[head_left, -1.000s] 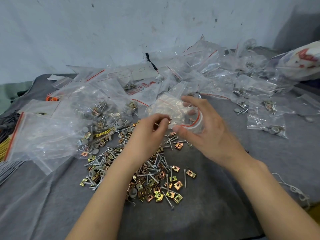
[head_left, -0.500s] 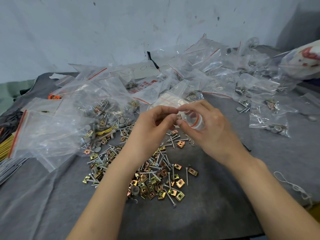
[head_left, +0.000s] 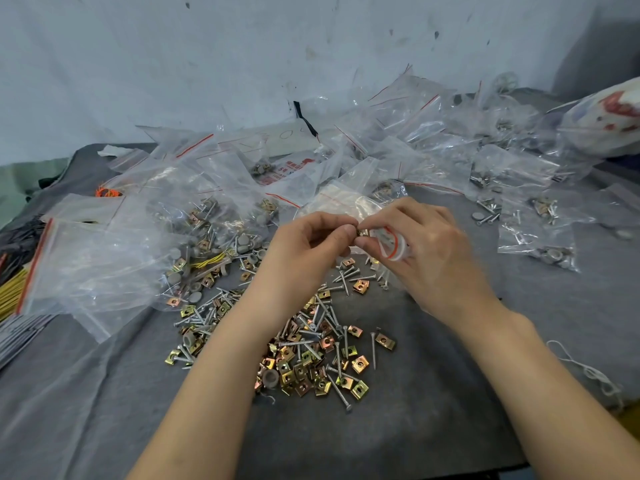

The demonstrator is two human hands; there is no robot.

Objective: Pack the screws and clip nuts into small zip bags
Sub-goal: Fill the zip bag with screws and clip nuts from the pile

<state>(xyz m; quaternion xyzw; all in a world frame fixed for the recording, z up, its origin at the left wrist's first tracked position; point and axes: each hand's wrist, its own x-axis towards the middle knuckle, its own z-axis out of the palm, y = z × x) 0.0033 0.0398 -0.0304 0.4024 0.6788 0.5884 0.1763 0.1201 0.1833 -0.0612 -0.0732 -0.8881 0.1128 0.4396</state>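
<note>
head view, looking down on a grey cloth-covered table [head_left: 450,410]. the two hands meet just above the middle of the picture. the left hand [head_left: 311,244] has its fingers curled, with thumb and forefinger closed narrowly on a brass-coloured clip nut [head_left: 363,232]. the right hand [head_left: 436,261] is curled round a small zip bag [head_left: 393,244], whose red-lined mouth is held open as a ring towards the left hand. its thumb and forefinger tips come right up against the clip nut at the bag's mouth. i cannot tell whether the nut is already inside the bag.

at 6 o'clock from the hands, between the forearms, lies the loose pile of screws and clip nuts [head_left: 311,351], spread on the cloth and partly hidden by the left forearm. at 9 o'clock lies a large clear bag [head_left: 93,268] with a red strip down its left edge. just beside it, towards the hands, more screws, nuts and grey round caps show through crumpled plastic. from 11 to 2 o'clock a heap of zip bags [head_left: 415,140] runs back to the pale wall [head_left: 242,46]. at 3 o'clock lie filled bags [head_left: 538,245] with hardware inside. yellow wires [head_left: 10,289] show at the far left edge, and a white string [head_left: 588,372] lies at 4 o'clock.
</note>
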